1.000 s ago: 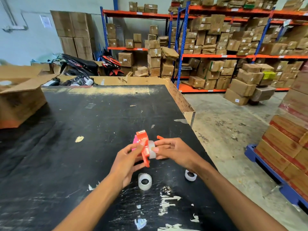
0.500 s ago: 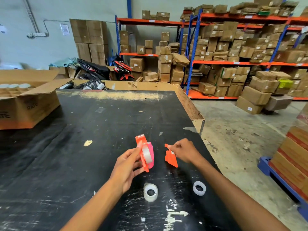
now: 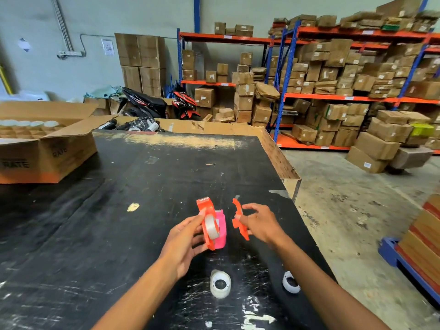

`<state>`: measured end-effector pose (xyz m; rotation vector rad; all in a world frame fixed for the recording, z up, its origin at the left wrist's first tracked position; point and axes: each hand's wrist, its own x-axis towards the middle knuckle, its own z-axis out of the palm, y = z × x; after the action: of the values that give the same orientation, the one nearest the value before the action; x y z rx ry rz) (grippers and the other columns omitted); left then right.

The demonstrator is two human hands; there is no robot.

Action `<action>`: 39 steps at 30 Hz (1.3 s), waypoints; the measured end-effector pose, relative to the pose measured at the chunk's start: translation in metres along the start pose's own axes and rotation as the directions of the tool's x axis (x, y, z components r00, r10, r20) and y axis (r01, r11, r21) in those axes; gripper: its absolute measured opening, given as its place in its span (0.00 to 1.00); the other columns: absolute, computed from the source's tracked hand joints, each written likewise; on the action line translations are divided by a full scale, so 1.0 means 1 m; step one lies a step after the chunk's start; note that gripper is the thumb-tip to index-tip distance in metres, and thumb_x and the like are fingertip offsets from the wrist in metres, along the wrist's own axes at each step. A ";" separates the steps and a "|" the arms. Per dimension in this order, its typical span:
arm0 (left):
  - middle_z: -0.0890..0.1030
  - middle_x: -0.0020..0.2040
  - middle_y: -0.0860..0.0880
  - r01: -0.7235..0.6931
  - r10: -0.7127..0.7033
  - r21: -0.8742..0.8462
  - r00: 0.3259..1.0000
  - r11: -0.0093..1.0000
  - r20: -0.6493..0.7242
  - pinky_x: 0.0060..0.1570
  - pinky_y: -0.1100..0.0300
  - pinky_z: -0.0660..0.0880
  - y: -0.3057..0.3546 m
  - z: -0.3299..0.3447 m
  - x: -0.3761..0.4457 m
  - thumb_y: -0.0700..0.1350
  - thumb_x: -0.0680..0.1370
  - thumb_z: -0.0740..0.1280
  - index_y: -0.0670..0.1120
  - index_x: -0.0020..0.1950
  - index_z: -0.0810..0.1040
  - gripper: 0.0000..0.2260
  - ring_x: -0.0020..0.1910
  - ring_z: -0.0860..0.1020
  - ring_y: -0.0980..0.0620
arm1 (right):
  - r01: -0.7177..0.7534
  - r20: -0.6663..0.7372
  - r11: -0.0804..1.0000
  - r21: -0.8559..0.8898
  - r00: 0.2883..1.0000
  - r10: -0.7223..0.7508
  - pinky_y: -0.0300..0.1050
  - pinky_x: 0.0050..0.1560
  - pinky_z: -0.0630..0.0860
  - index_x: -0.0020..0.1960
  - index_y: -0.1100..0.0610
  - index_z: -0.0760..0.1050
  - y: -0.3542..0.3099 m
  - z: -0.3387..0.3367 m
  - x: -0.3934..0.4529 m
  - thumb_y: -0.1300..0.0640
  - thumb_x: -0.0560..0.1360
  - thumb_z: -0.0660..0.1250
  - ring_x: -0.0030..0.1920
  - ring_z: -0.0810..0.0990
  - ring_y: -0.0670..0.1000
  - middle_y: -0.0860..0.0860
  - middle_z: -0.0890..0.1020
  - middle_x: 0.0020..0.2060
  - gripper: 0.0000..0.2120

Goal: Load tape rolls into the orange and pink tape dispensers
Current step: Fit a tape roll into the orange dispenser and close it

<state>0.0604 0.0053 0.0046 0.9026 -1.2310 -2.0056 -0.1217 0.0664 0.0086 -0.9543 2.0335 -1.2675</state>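
My left hand (image 3: pixel 184 244) grips the orange tape dispenser body (image 3: pixel 205 211), held on edge above the black table (image 3: pixel 119 210), with a clear tape roll (image 3: pixel 211 226) seated in it. The pink dispenser (image 3: pixel 221 231) shows just behind the orange one; whether it rests on the table is unclear. My right hand (image 3: pixel 260 223) pinches a separate orange cover piece (image 3: pixel 238 221) a short gap to the right of the dispenser. A clear tape roll (image 3: pixel 220 284) lies on the table near me, and a smaller white roll (image 3: pixel 291 282) lies by my right forearm.
An open cardboard box (image 3: pixel 47 148) with several tape rolls stands at the table's far left. The table's right edge (image 3: pixel 295 186) drops to a concrete floor. Shelving with cartons fills the back right, and a blue pallet (image 3: pixel 390 248) of boxes stands at the right.
My right hand has pulled the orange cover piece off the dispenser and away to the right, uncovering the roll inside. The left hand keeps its grip. The view has shifted left.
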 end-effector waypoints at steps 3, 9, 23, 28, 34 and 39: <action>0.85 0.49 0.39 -0.017 0.016 0.023 1.000 1.000 0.018 0.39 0.57 0.78 0.001 0.004 -0.002 0.55 0.75 0.67 0.42 0.56 0.82 0.18 0.43 0.82 0.46 | 0.056 0.144 0.961 0.271 0.985 -0.098 0.45 0.40 0.83 0.60 0.58 0.76 -0.018 -0.006 -0.026 0.58 0.74 0.70 0.39 0.85 0.48 0.55 0.86 0.40 0.15; 0.82 0.55 0.33 -0.044 0.044 0.005 0.997 0.999 0.058 0.45 0.51 0.80 0.002 0.011 -0.010 0.58 0.74 0.68 0.38 0.58 0.80 0.25 0.46 0.80 0.40 | 0.129 0.188 0.940 0.316 0.963 -0.196 0.37 0.40 0.81 0.60 0.55 0.78 -0.040 -0.006 -0.069 0.58 0.74 0.70 0.44 0.87 0.49 0.52 0.87 0.40 0.14; 0.85 0.37 0.43 -0.377 0.382 0.076 0.922 0.923 -0.060 0.43 0.51 0.75 0.006 0.023 -0.031 0.59 0.72 0.67 0.43 0.42 0.85 0.19 0.37 0.80 0.50 | 0.294 -0.044 0.888 0.355 0.954 -0.298 0.38 0.40 0.81 0.60 0.56 0.77 -0.042 0.014 -0.097 0.60 0.74 0.70 0.38 0.84 0.46 0.57 0.85 0.40 0.15; 0.85 0.38 0.35 -0.466 0.473 0.126 0.880 0.876 -0.034 0.38 0.55 0.75 0.005 0.025 -0.037 0.55 0.79 0.59 0.42 0.42 0.85 0.22 0.35 0.80 0.49 | 0.390 -0.157 0.842 0.372 0.921 -0.357 0.36 0.36 0.79 0.56 0.51 0.80 -0.043 0.028 -0.105 0.60 0.74 0.70 0.34 0.82 0.43 0.55 0.83 0.36 0.11; 0.82 0.30 0.41 -0.519 0.537 0.211 0.843 0.829 -0.037 0.34 0.55 0.71 0.007 0.019 -0.039 0.59 0.78 0.59 0.42 0.36 0.84 0.25 0.31 0.75 0.53 | 0.409 -0.184 0.832 0.376 0.913 -0.365 0.34 0.42 0.79 0.56 0.53 0.80 -0.044 0.038 -0.110 0.60 0.74 0.69 0.39 0.82 0.41 0.65 0.82 0.50 0.11; 0.82 0.31 0.44 -0.585 0.600 0.279 0.799 0.761 0.036 0.33 0.50 0.71 0.013 0.010 -0.035 0.56 0.80 0.59 0.42 0.38 0.84 0.23 0.31 0.75 0.54 | 0.435 -0.154 0.829 0.353 0.900 -0.407 0.35 0.43 0.78 0.50 0.48 0.81 -0.047 0.039 -0.110 0.60 0.74 0.69 0.38 0.78 0.40 0.62 0.76 0.41 0.09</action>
<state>0.0741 0.0328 0.0277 0.5746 -1.5566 -1.3104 -0.0144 0.1198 0.0455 -1.2170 1.5759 -1.8741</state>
